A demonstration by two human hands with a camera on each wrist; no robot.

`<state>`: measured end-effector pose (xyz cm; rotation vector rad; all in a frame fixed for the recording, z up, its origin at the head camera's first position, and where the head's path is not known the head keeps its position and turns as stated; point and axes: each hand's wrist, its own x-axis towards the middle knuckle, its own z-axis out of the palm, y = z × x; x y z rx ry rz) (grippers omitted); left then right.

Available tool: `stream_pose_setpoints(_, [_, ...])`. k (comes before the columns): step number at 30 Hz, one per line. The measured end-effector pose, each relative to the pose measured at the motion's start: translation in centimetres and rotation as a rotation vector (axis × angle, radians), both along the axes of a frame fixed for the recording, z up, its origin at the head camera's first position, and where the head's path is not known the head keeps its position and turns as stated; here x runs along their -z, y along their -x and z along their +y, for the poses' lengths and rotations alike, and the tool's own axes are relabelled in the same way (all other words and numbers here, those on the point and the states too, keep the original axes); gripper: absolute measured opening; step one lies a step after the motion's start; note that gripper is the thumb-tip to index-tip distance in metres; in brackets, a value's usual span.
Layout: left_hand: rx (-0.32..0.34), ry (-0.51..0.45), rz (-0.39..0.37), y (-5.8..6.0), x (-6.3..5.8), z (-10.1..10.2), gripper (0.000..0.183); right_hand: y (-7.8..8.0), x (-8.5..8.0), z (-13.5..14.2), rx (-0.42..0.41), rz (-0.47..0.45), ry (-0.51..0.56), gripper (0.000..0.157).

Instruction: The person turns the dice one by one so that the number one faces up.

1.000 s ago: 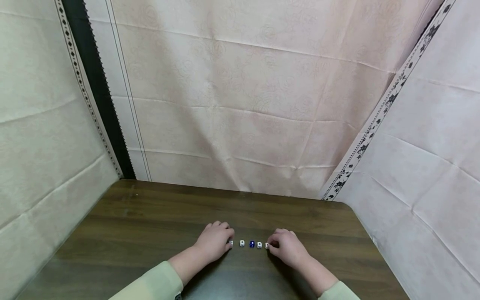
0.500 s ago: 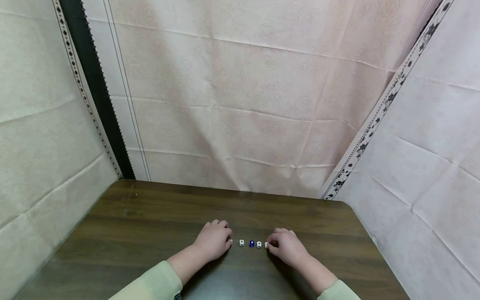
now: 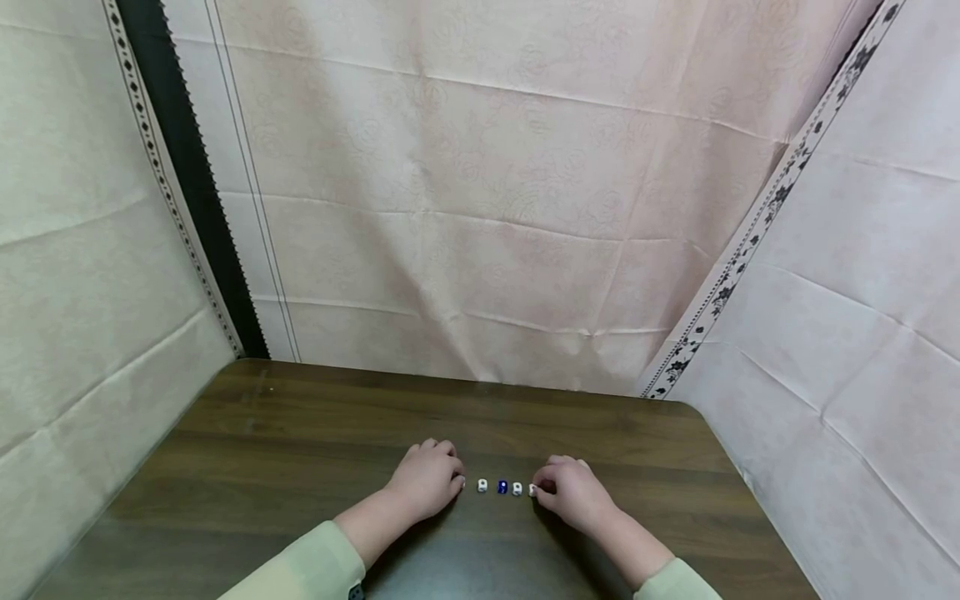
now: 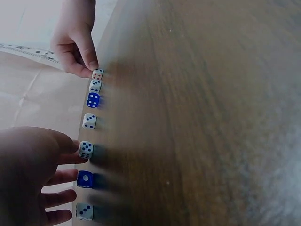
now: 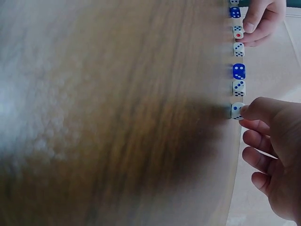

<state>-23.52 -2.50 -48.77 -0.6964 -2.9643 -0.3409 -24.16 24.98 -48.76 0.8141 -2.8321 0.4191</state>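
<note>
Several small dice stand in one row on the wooden table, some white with blue pips and some blue with white pips. My left hand (image 3: 427,481) pinches a white die (image 4: 85,149) between thumb and index finger. A blue die (image 4: 85,179) and another white die (image 4: 84,212) lie beside its other fingers, hidden by the hand in the head view. At the row's right end, my right hand (image 3: 576,493) pinches a white die (image 5: 237,111) with thumb and index finger. Between the hands sit a white die (image 3: 482,485), a blue die (image 3: 502,487) and a white die (image 3: 517,489).
The brown wooden table (image 3: 300,433) has rounded far corners. Pale patterned cloth (image 3: 480,208) hangs behind it, with more cloth at the left and right sides. Light green sleeves (image 3: 315,562) cover the forearms.
My left hand has shifted very slightly left, and its die shows less in the head view. The right hand and the dice between the hands stay almost still.
</note>
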Motion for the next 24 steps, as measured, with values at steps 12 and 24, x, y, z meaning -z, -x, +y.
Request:
stream_pose_setpoints(12, [0.002, -0.130, -0.053, 0.14, 0.24, -0.48, 0.009, -0.13, 0.11, -0.05, 0.000, -0.026, 0.005, 0.005])
stream_pose_setpoints(24, [0.018, -0.084, -0.009, 0.20, 0.66, -0.38, 0.009, 0.00, 0.14, 0.00, 0.004, -0.018, -0.003, 0.006])
